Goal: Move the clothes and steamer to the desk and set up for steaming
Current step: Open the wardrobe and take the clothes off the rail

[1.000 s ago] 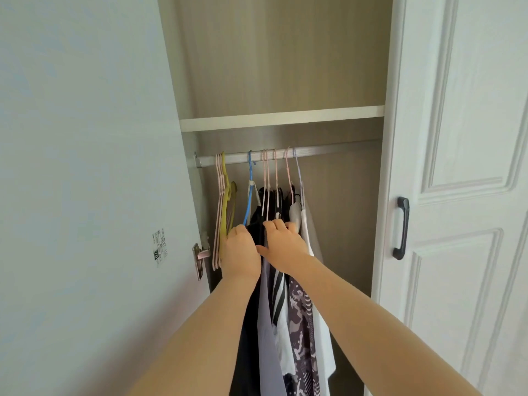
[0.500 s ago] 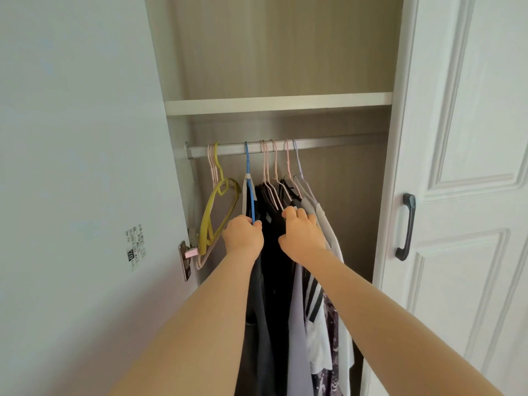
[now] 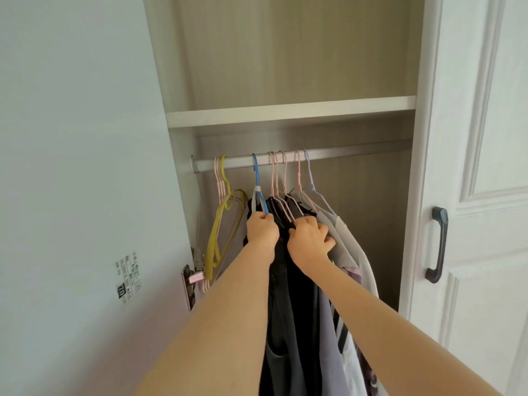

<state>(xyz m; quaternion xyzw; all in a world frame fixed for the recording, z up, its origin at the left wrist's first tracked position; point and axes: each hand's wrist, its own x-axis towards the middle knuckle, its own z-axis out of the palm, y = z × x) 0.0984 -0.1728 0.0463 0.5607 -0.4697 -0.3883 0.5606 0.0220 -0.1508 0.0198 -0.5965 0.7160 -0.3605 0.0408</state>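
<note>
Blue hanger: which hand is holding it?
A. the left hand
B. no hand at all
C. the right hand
A: the left hand has its fingers curled round the lower end of the blue hanger, which hooks on the rail, while the right hand holds the dark clothes beside it.

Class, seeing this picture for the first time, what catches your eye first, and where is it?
In the middle, the left hand grips the blue hanger while the right hand clutches the dark clothes hanging from the rail. An empty yellow hanger dangles at the left; a dark handle marks the white door at the right.
</note>
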